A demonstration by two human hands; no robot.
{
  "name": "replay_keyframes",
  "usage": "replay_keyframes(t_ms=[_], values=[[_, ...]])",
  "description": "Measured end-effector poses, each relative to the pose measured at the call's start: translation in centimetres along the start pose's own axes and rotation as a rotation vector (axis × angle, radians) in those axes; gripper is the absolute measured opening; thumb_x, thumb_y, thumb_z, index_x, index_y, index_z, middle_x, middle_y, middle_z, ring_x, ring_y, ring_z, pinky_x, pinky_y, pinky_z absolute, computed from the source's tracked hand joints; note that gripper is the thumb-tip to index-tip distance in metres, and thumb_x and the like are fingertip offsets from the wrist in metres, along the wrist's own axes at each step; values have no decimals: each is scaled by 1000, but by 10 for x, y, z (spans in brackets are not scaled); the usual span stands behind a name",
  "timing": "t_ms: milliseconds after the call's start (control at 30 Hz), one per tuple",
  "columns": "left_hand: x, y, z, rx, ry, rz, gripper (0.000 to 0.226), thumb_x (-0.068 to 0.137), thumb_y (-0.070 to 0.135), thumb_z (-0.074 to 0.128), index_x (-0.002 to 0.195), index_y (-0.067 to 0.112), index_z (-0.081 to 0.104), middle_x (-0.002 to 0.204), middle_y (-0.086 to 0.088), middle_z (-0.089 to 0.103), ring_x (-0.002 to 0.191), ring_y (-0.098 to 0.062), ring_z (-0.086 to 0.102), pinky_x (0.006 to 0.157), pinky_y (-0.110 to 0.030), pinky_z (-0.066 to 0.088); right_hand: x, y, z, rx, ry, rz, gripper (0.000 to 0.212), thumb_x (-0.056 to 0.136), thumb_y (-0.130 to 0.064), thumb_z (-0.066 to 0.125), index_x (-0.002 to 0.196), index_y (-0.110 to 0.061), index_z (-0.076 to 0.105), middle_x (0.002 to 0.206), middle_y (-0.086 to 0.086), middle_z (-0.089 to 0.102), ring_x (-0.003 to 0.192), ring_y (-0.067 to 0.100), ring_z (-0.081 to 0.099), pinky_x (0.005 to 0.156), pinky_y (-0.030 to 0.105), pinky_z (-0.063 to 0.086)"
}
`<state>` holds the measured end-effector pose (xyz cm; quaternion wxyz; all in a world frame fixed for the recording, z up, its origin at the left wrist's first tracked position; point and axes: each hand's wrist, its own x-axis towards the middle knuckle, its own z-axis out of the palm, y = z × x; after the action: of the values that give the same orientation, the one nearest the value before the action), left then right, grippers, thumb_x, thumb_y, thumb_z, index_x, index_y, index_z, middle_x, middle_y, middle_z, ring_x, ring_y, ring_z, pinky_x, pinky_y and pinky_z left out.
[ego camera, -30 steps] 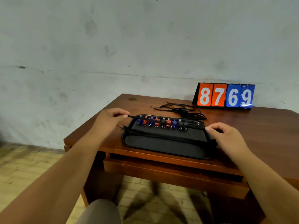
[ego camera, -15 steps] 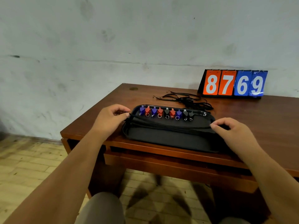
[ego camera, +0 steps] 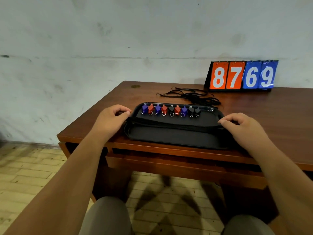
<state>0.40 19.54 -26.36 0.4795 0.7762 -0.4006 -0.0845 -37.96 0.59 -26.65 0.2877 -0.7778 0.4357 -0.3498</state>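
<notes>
A black tray [ego camera: 169, 138] lies on the wooden table [ego camera: 271, 112] near its front edge. Along the tray's far side stands a row of several whistles [ego camera: 171, 110] in blue, red and black, each with a small ring. A bundle of black cords [ego camera: 169, 123] stretches across the tray's middle from end to end. My left hand [ego camera: 110, 121] grips the tray's left end with curled fingers and thumb. My right hand [ego camera: 242, 128] curls over the right end, and its fingertips hide the rim there.
A loose tangle of black lanyards [ego camera: 191, 96] lies behind the tray. A flip scoreboard [ego camera: 242, 76] reading 8769 stands at the back against the wall. The table's left edge is close to my left hand. My knees are below the table front.
The head view has shifted. Both hands stay at the tray's ends, and the tray has barely moved on the table.
</notes>
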Motion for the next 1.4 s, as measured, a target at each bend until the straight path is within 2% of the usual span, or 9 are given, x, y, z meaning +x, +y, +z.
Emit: replay_keyframes(t_ms=[133, 267, 367, 633, 867, 1033, 1100, 1267, 1400], values=[[-3, 0, 0, 8, -18, 1, 9, 101, 35, 72, 100, 34, 81, 103, 17, 77, 98, -6, 69, 77, -24, 50, 0, 1, 0, 16, 4, 8, 14, 104, -36, 66, 98, -37, 79, 116, -10, 67, 98, 8, 62, 74, 28, 47], [-1, -4, -1, -1, -13, -17, 10, 96, 41, 76, 94, 33, 82, 101, 14, 78, 97, -13, 72, 89, -38, 59, 0, 1, 0, 21, -10, -1, 13, 104, -37, 67, 98, -36, 78, 116, -9, 66, 98, 7, 62, 75, 26, 46], [1, -4, -1, 23, -18, -14, 13, 96, 43, 75, 94, 33, 82, 103, 14, 77, 98, -12, 71, 94, -42, 59, 0, 1, 0, 2, -9, -10, 11, 104, -38, 68, 99, -34, 78, 114, -9, 66, 97, 6, 61, 75, 23, 44], [0, 0, 2, 35, 17, -25, 22, 104, 36, 62, 96, 31, 81, 104, 17, 75, 100, -5, 66, 82, -29, 50, 3, 5, 0, -4, -18, -4, 12, 104, -39, 67, 102, -34, 78, 115, -9, 68, 95, 8, 63, 74, 26, 46], [3, -2, 3, 32, 21, -74, 32, 102, 22, 53, 94, 33, 82, 109, 15, 74, 102, -11, 67, 90, -36, 56, 4, 4, 1, -3, -18, 6, 15, 106, -38, 65, 103, -34, 79, 117, -10, 68, 96, 8, 62, 72, 27, 46], [6, -6, 5, 63, 57, -43, 31, 109, 23, 50, 102, 32, 79, 109, 15, 71, 98, -10, 65, 75, -25, 47, 7, 5, 1, 10, 36, 40, 25, 109, -35, 56, 101, -37, 79, 119, -9, 67, 91, 12, 63, 72, 34, 49], [9, -9, 4, 42, 69, -30, 31, 111, 23, 48, 106, 33, 77, 111, 14, 73, 100, -14, 68, 77, -26, 48, 9, 6, 2, 23, 88, 57, 27, 109, -34, 53, 100, -37, 78, 120, -8, 67, 97, 13, 61, 77, 34, 46], [10, -11, 2, -31, 117, -51, 31, 111, 22, 45, 107, 32, 74, 111, 13, 76, 109, -16, 68, 92, -34, 50, 11, 6, 3, 5, 122, 107, 28, 111, -32, 47, 110, -32, 75, 117, -4, 69, 95, 8, 60, 71, 30, 48], [6, -3, 1, -33, 112, -66, 31, 112, 21, 44, 106, 31, 73, 112, 10, 75, 111, -18, 68, 96, -35, 51, 9, 0, 0, 73, 106, 159, 27, 110, -35, 48, 108, -34, 75, 111, -7, 74, 100, 14, 66, 81, 37, 55]])
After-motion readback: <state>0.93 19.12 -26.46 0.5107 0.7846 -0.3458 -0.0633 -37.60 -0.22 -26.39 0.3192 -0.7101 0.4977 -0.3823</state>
